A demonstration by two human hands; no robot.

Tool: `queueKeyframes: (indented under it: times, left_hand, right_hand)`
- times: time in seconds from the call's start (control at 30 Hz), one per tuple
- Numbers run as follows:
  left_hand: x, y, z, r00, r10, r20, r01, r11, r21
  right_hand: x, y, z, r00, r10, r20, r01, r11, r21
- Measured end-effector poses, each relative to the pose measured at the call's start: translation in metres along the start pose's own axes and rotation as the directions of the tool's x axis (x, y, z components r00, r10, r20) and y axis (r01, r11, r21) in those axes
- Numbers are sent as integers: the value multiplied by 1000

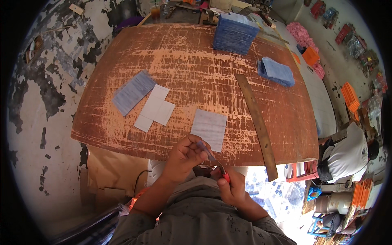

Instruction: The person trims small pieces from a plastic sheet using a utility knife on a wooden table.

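Just past the table's near edge, my left hand point(185, 157) pinches a small bluish-grey strip point(201, 145) between thumb and fingers. Close by on its right, my right hand point(232, 190) is closed around red-handled scissors point(226, 175), whose metal blades point up and left toward the strip. Whether the blades touch the strip is hard to make out. A pale grey-blue square sheet point(209, 125) lies on the table beyond my hands. Farther left, a white stepped cut-out point(156, 108) touches the corner of a blue-grey rectangular sheet point(134, 92).
The worn reddish-brown table point(183, 65) carries a long metal ruler point(257, 126) on the right. A tall blue stack point(234, 34) and a smaller blue pile point(277, 71) stand at the far right. A drink cup point(155, 12) is beyond. Another person point(347, 153) sits at right.
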State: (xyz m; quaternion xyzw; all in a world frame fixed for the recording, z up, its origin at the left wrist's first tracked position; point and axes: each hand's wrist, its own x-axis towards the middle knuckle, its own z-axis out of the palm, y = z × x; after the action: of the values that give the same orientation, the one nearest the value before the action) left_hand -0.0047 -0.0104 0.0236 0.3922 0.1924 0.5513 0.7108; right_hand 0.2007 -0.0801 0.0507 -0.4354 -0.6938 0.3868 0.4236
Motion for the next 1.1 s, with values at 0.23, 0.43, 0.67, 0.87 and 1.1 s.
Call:
queueKeyframes:
  times: [0.23,0.43,0.67,0.87,1.1]
  left_hand:
    - [-4,8,-15,990,17,-141,35,932,360]
    - [4,5,-9,903,429,0,-210,442,872]
    - [2,-13,-14,887,425,178,-289,212,934]
    - [-9,-27,0,937,328,123,-261,418,870]
    - [12,-29,-3,921,280,271,-340,237,910]
  right_hand:
    - [-6,16,-11,995,98,-25,-97,995,38]
    - [-4,21,-21,964,245,-104,-251,967,-47]
    - [-3,18,-18,970,222,-93,-236,957,-169]
    - [-25,18,-29,868,496,16,-496,868,-6]
    - [-37,17,-32,901,427,-76,-433,878,-203]
